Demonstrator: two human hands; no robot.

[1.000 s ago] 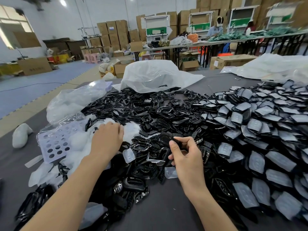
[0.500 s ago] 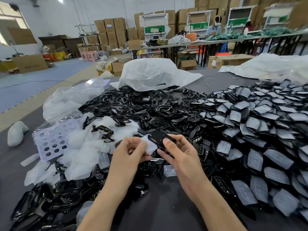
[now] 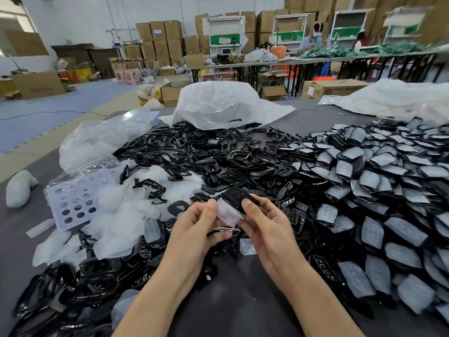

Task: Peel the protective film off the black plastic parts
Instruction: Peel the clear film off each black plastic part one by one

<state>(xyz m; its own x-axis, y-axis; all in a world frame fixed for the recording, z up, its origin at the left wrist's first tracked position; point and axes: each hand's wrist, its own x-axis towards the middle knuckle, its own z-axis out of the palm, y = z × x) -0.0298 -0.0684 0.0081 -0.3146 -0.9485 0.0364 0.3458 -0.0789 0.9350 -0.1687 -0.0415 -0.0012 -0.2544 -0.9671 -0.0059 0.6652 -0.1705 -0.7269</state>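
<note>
Head view: right hand (image 3: 268, 231) grips one black plastic part (image 3: 236, 196) just above centre, thumb on its face. Left hand (image 3: 194, 229) pinches the translucent film (image 3: 228, 213), which hangs partly off the part. Film-covered parts (image 3: 369, 188) heaped at 3 o'clock on the bench (image 3: 230, 310); loose films (image 3: 116, 215) at 9 o'clock.
</note>
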